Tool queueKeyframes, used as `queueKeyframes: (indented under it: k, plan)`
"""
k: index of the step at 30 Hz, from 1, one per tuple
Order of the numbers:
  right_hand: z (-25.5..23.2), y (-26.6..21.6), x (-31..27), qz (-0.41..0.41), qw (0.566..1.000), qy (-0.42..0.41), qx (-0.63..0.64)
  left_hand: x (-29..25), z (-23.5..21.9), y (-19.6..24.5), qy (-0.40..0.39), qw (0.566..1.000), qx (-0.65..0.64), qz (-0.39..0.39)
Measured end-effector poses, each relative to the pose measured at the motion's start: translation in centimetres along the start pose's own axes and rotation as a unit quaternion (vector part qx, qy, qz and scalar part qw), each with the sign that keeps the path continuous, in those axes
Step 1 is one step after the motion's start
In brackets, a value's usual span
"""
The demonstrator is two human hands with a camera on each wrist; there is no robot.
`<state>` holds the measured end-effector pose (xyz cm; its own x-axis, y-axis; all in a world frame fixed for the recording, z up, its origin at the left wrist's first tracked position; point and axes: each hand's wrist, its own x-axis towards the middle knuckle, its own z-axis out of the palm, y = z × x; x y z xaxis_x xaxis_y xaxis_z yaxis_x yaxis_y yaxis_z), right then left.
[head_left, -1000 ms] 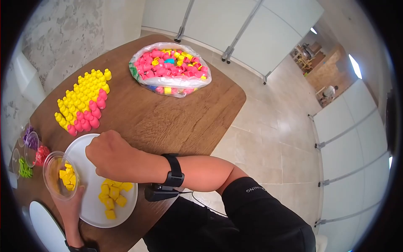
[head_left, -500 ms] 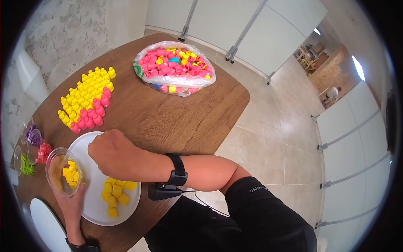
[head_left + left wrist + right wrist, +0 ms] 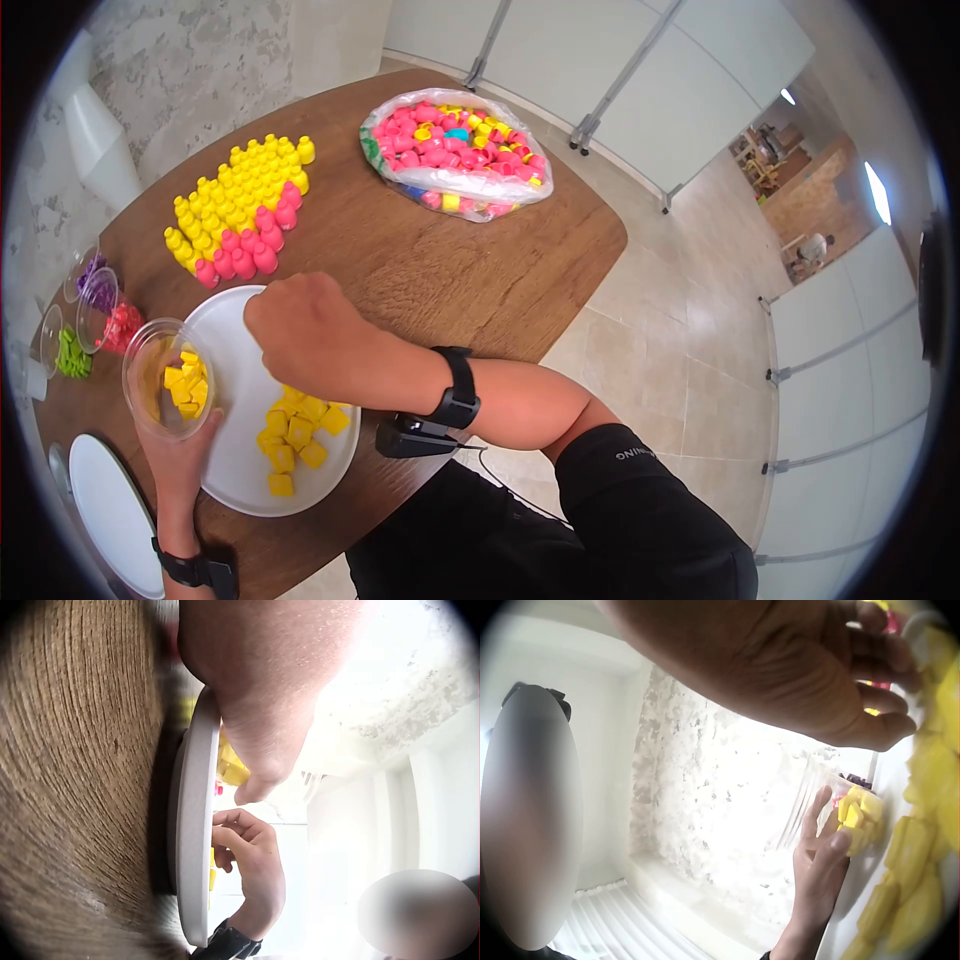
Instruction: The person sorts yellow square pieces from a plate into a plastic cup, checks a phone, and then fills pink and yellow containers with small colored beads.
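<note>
My left hand [image 3: 178, 455] holds a clear plastic cup [image 3: 143, 378] tilted at the left side of a white plate [image 3: 232, 405]; yellow pieces [image 3: 188, 385] lie inside the cup. Several yellow blocks [image 3: 300, 430] rest on the plate. Over the plate's upper part is my right hand [image 3: 315, 340], back up, its fingertips hidden in the head view. The right wrist view shows this hand [image 3: 817, 682] with bent, spread fingers beside yellow blocks [image 3: 911, 862], nothing visible between them. In the left wrist view, the right hand [image 3: 255, 862] hangs at the plate's surface [image 3: 196, 825], loosely curled.
Yellow bottles [image 3: 240, 185] and pink bottles [image 3: 245, 250] stand grouped behind the plate. A plastic bag [image 3: 480, 185] of pink and yellow caps lies farther back. Clear cups with purple, red [image 3: 122, 325] and green pieces [image 3: 72, 355] are at left, a white lid-like disc [image 3: 112, 510] at front left.
The head view has shifted, so the table and everything on it appear farther right and higher. Both hands keep about the same places at the plate, and the left still holds the cup.
</note>
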<state>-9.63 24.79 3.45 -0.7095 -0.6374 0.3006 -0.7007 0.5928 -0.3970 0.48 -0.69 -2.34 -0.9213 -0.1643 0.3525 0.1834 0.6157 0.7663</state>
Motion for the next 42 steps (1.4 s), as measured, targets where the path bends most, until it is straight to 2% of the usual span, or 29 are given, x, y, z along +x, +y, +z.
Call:
queueKeyframes:
  k: [5,8,9,10,11,17,19,24,26,27,29,30,32,33,35,39,42]
  plan:
    - [-1.4,0.5,-0.6,-0.006,0.998,-0.023,-0.052,0.5,0.9,1.9,0.010,0.999,-0.024,0.044]
    - [-2.2,0.1,-0.3,0.019,0.992,-0.097,-0.075,1.0,0.8,2.2,-0.001,0.997,-0.004,0.074]
    - [-2.2,0.1,-0.1,0.024,0.989,-0.113,-0.090,1.0,0.6,2.3,0.013,0.998,0.012,0.053]
    - [-2.3,0.0,-0.1,0.005,0.989,-0.125,-0.079,1.0,0.6,2.3,0.000,0.998,-0.022,0.058]
    - [-2.4,-0.1,-0.2,0.018,0.989,-0.120,-0.089,1.0,0.6,2.4,-0.012,0.996,-0.060,0.066]
    - [-2.6,-0.8,0.5,0.047,0.986,-0.135,-0.082,0.8,0.3,2.3,-0.013,0.999,-0.012,0.051]
    - [-2.7,-0.9,1.1,0.098,0.983,-0.137,-0.070,1.1,0.4,1.9,-0.014,0.998,-0.026,0.048]
    - [-2.6,-0.7,1.3,0.082,0.992,-0.076,-0.056,1.0,0.2,2.0,-0.028,0.998,-0.039,0.038]
    - [-2.7,-0.8,1.6,0.103,0.993,-0.057,-0.012,1.0,0.3,2.1,-0.017,0.998,-0.031,0.043]
    - [-2.7,-0.7,1.6,0.100,0.993,-0.058,-0.012,1.0,0.3,2.0,-0.014,0.999,-0.030,0.042]
    - [-2.5,-0.5,1.6,0.072,0.996,0.007,0.061,1.0,0.4,1.8,-0.011,0.998,-0.021,0.062]
    - [-2.5,-0.7,1.5,0.069,0.996,0.008,0.060,0.9,0.4,1.8,-0.009,0.998,-0.020,0.062]
    - [-2.5,-1.8,1.5,0.012,0.979,0.110,0.169,0.9,0.2,2.0,-0.036,0.998,-0.035,0.031]
    - [-2.4,-2.2,1.3,0.011,0.979,0.109,0.170,0.9,0.2,2.0,-0.035,0.998,-0.035,0.030]
    - [-2.2,-2.8,1.0,-0.043,0.964,0.170,0.202,0.9,0.3,1.9,-0.032,0.997,-0.037,0.054]
    - [-1.8,-4.6,0.3,-0.090,0.960,0.163,0.210,0.9,0.4,1.7,-0.028,0.997,-0.038,0.057]
    - [-1.3,-4.8,0.0,-0.111,0.956,0.079,0.260,0.8,0.5,1.5,-0.031,0.996,-0.073,0.050]
